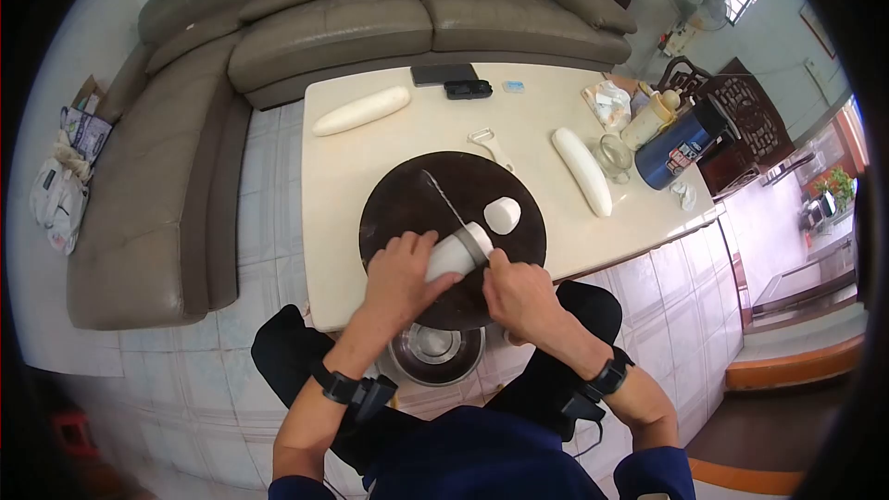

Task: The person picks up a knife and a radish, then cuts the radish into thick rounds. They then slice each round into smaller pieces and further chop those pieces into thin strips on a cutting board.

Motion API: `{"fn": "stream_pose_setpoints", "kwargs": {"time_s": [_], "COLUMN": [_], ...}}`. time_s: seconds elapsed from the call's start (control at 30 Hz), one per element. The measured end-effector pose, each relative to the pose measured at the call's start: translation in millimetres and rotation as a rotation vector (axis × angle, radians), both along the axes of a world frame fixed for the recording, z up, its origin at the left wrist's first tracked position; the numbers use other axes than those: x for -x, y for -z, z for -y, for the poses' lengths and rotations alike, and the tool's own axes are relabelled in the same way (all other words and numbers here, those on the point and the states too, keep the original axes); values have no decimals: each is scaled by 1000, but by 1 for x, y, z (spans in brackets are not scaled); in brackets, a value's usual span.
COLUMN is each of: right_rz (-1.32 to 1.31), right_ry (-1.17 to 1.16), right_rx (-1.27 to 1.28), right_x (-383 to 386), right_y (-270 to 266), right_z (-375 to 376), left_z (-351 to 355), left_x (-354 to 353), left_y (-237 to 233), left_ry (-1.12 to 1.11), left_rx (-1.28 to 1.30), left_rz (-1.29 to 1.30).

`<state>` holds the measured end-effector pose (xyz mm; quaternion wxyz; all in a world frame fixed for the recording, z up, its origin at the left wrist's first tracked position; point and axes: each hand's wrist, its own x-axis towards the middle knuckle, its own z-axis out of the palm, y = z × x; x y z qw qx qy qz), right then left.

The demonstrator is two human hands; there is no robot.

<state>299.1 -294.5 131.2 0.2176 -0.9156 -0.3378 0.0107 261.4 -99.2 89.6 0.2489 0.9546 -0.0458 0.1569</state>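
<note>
A peeled white radish (448, 262) lies on a round dark cutting board (398, 194). My left hand (400, 274) is closed over its near-left part, thumb along the lower side. In my right hand (524, 298) is a knife, its handle hidden in the fist. The grey knife blade (476, 246) crosses the radish close to its right end. A cut-off radish chunk (502, 216) rests on the board just beyond the blade. Up and left of the blade, a thin pale streak runs across the board.
Whole peeled radishes (361, 111) (582, 171) lie on the cream table (333, 222). Behind the board is a peeler (492, 148). A glass jar (612, 157) and a blue flask (679, 144) stand at right. Below the board's near edge sits a metal bowl (437, 372).
</note>
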Motion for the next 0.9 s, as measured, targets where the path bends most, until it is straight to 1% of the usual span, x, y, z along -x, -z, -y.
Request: {"fn": "stream_pose_setpoints", "kwargs": {"time_s": [0.07,0.1,0.17,0.27,0.33,0.4,0.43,0.53,0.6,0.63,0.7,0.73,0.8,0.9], "right_rz": [-13,-45,-88,-96,-85,-72,-31,-50,-76,-56,-59,-92,-61,-56], "right_ry": [17,32,46,55,30,49,41,36,39,40,2,24,16,-3], "right_rx": [4,18,41,102,48,52,47,38,44,36,38,56,65,99], "right_x": [2,4,3,1,-3,-5,-9,-9,-13,-19,-27,-25,-23,-14], "right_y": [3,2,-1,-1,-1,11,15,15,8,6,5,3,2,-10], "right_z": [10,13,14,12,6,0,-2,-1,-5,-7,-9,-9,-7,5], "left_z": [15,24,34,30,23,14,14,16,12,10,11,13,18,23], "left_x": [5,8,9,7,-2,-8,-8,-2,-10,-11,-10,-9,-7,-3], "left_y": [1,4,11,12,9,4,2,2,8,8,7,9,15,19], "left_ry": [-15,-11,-44,-9,11,31,30,30,43,43,38,36,-29,-56], "left_rx": [-126,-116,-210,-174,-143,-50,-47,-66,-22,-30,-65,-79,-144,-174], "left_rz": [39,24,-7,-17,-21,-44,-42,-57,-42,-23,-89,-65,-71,-16]}}
